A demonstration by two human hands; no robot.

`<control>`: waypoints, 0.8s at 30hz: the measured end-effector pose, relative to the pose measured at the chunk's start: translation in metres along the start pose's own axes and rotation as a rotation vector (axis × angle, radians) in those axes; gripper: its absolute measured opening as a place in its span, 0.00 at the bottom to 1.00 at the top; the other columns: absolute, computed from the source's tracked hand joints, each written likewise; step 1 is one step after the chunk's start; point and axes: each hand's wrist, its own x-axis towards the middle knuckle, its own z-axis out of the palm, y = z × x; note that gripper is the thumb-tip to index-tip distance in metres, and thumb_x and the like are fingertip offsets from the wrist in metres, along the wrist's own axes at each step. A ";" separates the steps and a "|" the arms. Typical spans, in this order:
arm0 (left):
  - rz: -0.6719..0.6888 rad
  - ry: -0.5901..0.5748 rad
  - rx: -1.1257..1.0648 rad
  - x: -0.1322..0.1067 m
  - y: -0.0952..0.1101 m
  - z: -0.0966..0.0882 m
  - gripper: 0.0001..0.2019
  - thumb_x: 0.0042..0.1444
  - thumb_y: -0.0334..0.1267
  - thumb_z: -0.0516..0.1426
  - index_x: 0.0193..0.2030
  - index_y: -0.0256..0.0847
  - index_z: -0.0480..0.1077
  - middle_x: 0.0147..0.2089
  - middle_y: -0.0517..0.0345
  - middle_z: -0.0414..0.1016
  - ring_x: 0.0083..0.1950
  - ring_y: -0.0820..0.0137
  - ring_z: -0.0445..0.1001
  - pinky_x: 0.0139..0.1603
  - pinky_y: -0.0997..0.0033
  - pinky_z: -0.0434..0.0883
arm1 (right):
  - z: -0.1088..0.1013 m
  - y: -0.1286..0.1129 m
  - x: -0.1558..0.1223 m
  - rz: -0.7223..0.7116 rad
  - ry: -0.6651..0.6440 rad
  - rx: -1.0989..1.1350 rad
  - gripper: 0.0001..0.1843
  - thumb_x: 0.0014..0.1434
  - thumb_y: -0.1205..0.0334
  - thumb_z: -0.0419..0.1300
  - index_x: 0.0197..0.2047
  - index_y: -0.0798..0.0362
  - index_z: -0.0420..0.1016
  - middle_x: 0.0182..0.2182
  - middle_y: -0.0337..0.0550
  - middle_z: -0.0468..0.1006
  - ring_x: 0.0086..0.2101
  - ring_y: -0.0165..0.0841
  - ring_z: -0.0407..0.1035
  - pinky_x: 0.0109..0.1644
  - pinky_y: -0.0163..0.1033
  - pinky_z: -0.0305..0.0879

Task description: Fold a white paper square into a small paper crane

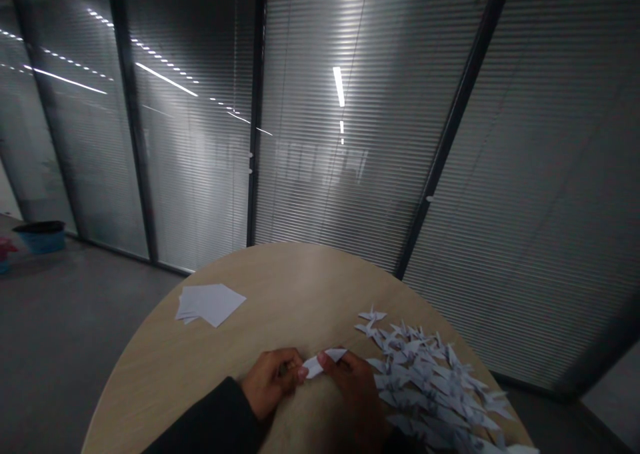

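A small folded piece of white paper (314,367) is held between my two hands, just above the round wooden table. My left hand (273,379) pinches its left end between thumb and fingers. At the other end, my right hand (353,382) grips the paper with the thumb on the near face and the fingers behind. A pile of white paper cranes (430,374) spreads over the table close to the right of my right hand. The finer creases in the folded paper are too small to make out.
A loose stack of white paper sheets (210,302) lies at the left of the round table (295,274). Behind the table stands a glass partition with blinds (345,194). A blue bin (44,239) with a dark liner is on the floor, far left.
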 end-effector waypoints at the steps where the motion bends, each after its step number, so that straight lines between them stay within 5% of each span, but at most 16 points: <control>1: -0.003 -0.007 -0.031 0.000 0.000 0.001 0.16 0.52 0.48 0.55 0.28 0.35 0.70 0.22 0.61 0.65 0.23 0.74 0.65 0.25 0.75 0.61 | 0.001 0.000 0.000 0.010 -0.025 0.006 0.13 0.47 0.49 0.60 0.24 0.50 0.78 0.23 0.42 0.81 0.27 0.37 0.75 0.30 0.35 0.67; 8: -0.123 -0.038 -0.169 0.005 -0.007 0.006 0.18 0.41 0.50 0.62 0.26 0.33 0.70 0.21 0.61 0.65 0.23 0.73 0.63 0.26 0.74 0.60 | 0.007 -0.002 -0.004 0.022 -0.117 -0.069 0.13 0.43 0.53 0.61 0.30 0.51 0.78 0.29 0.43 0.82 0.35 0.40 0.74 0.39 0.38 0.66; 20: -0.063 -0.044 0.128 0.001 -0.005 0.003 0.13 0.49 0.44 0.57 0.27 0.33 0.74 0.21 0.65 0.62 0.24 0.75 0.57 0.25 0.75 0.53 | 0.007 0.000 -0.005 -0.008 -0.145 -0.124 0.09 0.46 0.55 0.60 0.25 0.52 0.76 0.25 0.41 0.80 0.30 0.37 0.73 0.35 0.36 0.64; 24: -0.051 -0.014 0.110 0.002 -0.005 0.005 0.13 0.50 0.44 0.56 0.26 0.34 0.71 0.21 0.64 0.63 0.24 0.75 0.58 0.26 0.75 0.54 | 0.012 0.009 -0.003 0.002 -0.098 -0.078 0.10 0.45 0.57 0.61 0.33 0.50 0.74 0.26 0.38 0.79 0.30 0.36 0.73 0.34 0.35 0.65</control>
